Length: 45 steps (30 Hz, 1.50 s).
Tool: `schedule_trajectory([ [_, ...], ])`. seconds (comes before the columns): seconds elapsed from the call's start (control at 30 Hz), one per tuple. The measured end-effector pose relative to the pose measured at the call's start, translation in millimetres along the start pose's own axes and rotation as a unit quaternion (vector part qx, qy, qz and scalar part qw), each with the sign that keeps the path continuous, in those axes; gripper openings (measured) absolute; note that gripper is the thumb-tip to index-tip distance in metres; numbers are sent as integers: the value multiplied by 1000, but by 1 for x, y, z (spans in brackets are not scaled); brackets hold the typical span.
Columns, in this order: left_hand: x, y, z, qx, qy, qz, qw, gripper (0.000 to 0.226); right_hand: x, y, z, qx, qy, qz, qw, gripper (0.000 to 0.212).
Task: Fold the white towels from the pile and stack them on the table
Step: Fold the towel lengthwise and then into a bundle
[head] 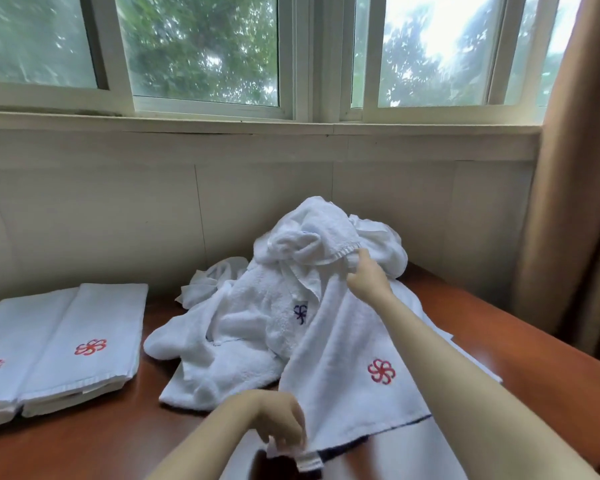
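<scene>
A wide window [201,50] fills the top of the frame, with green trees behind the glass and a pale wall below its sill. A brown curtain [579,168] hangs down the right edge. The reddish wooden table [101,441] spans the lower half.

The pile of white towels [250,327] is heaped at the centre against the wall, crumpled, with a blue emblem [300,313] showing on one of them. Draped down the pile's right side toward the bottom of the frame lies the red-emblem towel [340,348], stretched between both hands.

At the left edge two stacks of folded towels [84,341] lie side by side, well apart from the pile, each with a red emblem on top.

The right hand [366,275], right of centre, grips the red-emblem towel's upper edge near the pile's top, fingers buried in cloth. The left hand [281,420], at bottom centre, pinches its lower corner with curled fingers just above the table.
</scene>
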<state>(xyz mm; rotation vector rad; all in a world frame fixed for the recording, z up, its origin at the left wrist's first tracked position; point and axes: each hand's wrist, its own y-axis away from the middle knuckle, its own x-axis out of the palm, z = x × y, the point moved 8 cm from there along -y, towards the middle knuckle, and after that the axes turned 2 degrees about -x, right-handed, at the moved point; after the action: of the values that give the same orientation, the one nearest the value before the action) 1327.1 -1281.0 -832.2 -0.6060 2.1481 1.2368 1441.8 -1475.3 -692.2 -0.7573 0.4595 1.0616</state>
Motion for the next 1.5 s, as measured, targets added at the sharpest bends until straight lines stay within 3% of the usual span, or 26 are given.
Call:
schedule_trajectory([
  [0.07, -26, -10, 6, 27, 71, -46, 996, 31, 16, -33, 11, -13, 86, 28, 996, 68],
  [0.17, -71, -13, 22, 57, 193, -146, 969, 20, 38, -68, 21, -35, 232, 17, 972, 54],
  [0.27, -97, -10, 40, 65, 261, -201, 942, 18, 39, -74, 37, -78, 240, -74, 965, 35],
  [0.33, -108, -5, 50, 73, 322, -238, 914, 19, 57, -48, 57, -175, 235, -49, 955, 25],
  [0.43, -110, 9, 64, 85, 523, -267, 805, 25, 91, 35, 83, -294, 97, 62, 949, 13],
  [0.5, -110, 15, 68, 92, 641, -262, 715, 36, 105, 97, 84, -244, -79, 198, 946, 20],
  [0.53, -110, 18, 70, 76, 667, -270, 691, 39, 109, 127, 84, -194, -171, 263, 929, 21],
  [0.57, -108, 21, 74, 42, 651, -294, 699, 37, 114, 156, 86, -157, -232, 324, 904, 23],
  [0.6, -104, 24, 80, -7, 583, -325, 744, 33, 117, 183, 90, -144, -249, 375, 881, 25],
  [0.67, -90, 36, 89, -77, 420, -344, 836, 36, 116, 225, 99, -177, -173, 437, 865, 31],
  [0.73, -60, 46, 101, -53, 365, -287, 884, 49, 111, 257, 108, -217, -110, 501, 831, 34],
  [0.8, -29, 74, 118, -22, 320, -247, 914, 52, 104, 270, 115, -198, -140, 552, 797, 22],
  [0.83, -14, 89, 131, -15, 276, -223, 935, 49, 101, 264, 119, -180, -157, 533, 812, 22],
  [0.93, 16, 139, 180, -82, 196, -139, 967, 46, 97, 225, 117, -136, -175, 358, 907, 17],
  [1.0, 27, 173, 214, -159, 135, -87, 974, 48, 101, 213, 121, -138, -128, 288, 939, 13],
  [1.07, 30, 206, 241, -249, 54, -72, 964, 40, 119, 217, 128, -147, -80, 287, 943, 27],
  [1.13, 17, 237, 265, -335, -19, -160, 928, 34, 149, 232, 140, -203, -10, 310, 929, 50],
  [1.2, -2, 270, 275, -400, -129, -309, 853, 36, 185, 255, 152, -277, 121, 326, 896, 68],
  [1.23, -5, 279, 275, -395, -145, -370, 828, 36, 203, 265, 154, -300, 189, 326, 876, 70],
  [1.27, -1, 280, 273, -356, -127, -420, 825, 36, 220, 275, 155, -313, 243, 320, 861, 67],
  [1.37, 43, 258, 260, -218, -52, -422, 879, 54, 248, 291, 153, -312, 293, 283, 858, 39],
  [1.43, 73, 245, 267, -239, -105, -398, 879, 68, 247, 289, 158, -307, 282, 248, 874, 30],
  [1.5, 82, 253, 289, -295, -111, -439, 842, 63, 237, 284, 168, -300, 251, 250, 886, 14],
])
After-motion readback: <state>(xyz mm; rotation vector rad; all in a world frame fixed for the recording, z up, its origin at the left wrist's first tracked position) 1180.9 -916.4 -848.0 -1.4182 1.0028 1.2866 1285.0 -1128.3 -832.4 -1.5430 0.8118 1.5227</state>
